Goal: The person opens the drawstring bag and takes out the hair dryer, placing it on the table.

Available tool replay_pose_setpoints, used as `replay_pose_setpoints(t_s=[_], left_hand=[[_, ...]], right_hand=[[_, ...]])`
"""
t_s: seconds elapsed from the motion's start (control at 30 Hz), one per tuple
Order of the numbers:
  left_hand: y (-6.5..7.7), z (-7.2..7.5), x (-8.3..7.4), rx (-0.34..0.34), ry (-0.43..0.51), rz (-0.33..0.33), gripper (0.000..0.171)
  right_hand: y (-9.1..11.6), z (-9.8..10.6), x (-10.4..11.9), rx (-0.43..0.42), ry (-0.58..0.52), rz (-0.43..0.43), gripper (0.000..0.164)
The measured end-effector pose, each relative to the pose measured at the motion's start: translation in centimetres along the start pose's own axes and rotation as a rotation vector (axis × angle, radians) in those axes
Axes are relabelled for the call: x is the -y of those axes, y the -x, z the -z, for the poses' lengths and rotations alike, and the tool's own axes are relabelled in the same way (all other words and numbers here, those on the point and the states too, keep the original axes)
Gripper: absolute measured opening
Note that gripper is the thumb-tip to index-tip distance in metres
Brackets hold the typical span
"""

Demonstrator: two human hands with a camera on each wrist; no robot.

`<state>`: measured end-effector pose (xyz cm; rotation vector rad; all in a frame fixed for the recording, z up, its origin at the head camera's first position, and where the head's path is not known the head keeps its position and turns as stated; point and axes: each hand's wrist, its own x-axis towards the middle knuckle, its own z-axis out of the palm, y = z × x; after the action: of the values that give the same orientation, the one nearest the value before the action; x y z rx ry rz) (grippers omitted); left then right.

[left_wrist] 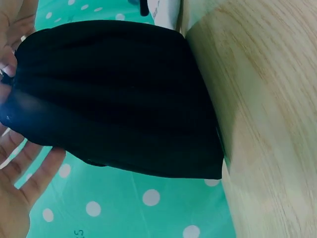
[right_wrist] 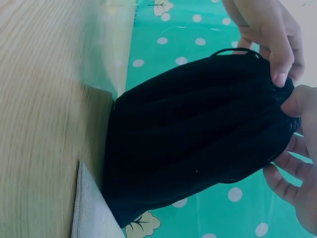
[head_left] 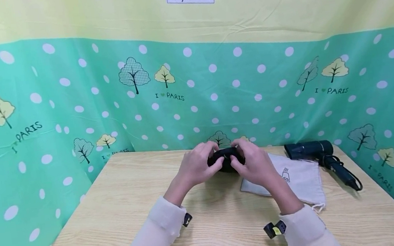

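A black drawstring bag [head_left: 228, 168] stands upright on the table, its mouth gathered at the top. My left hand [head_left: 199, 163] grips the left side of that mouth, thumb in front and fingers curled behind. On the other side my right hand [head_left: 256, 163] pinches it the same way, the two thumbs close together. The left wrist view shows the bag's [left_wrist: 119, 99] cloth hanging in folds to the tabletop. A loop of black cord sticks out from the bag [right_wrist: 198, 129] beside the left hand in the right wrist view. What the bag contains is hidden.
A light grey drawstring pouch [head_left: 302, 178] with a small printed picture lies flat right of the bag. Beyond it, a dark hair dryer [head_left: 309, 150] with its cord wrapped at the handle rests on the wooden table [head_left: 125, 196]. A green dotted curtain [head_left: 167, 114] borders the table behind.
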<state>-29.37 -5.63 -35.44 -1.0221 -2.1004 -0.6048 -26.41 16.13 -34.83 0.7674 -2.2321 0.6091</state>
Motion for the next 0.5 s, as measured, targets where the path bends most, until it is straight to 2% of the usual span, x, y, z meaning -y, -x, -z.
replay_pose_setpoints(t_s=[0.2, 0.5], left_hand=[[-0.09, 0.07, -0.25, -0.024, -0.035, -0.002, 0.015], [-0.35, 0.47, -0.76, -0.044, -0.091, -0.025, 0.013]], right_hand=[[-0.12, 0.02, -0.31, -0.02, 0.018, 0.046, 0.027], [-0.14, 0.02, 0.1, -0.021, -0.001, 0.06, 0.021]])
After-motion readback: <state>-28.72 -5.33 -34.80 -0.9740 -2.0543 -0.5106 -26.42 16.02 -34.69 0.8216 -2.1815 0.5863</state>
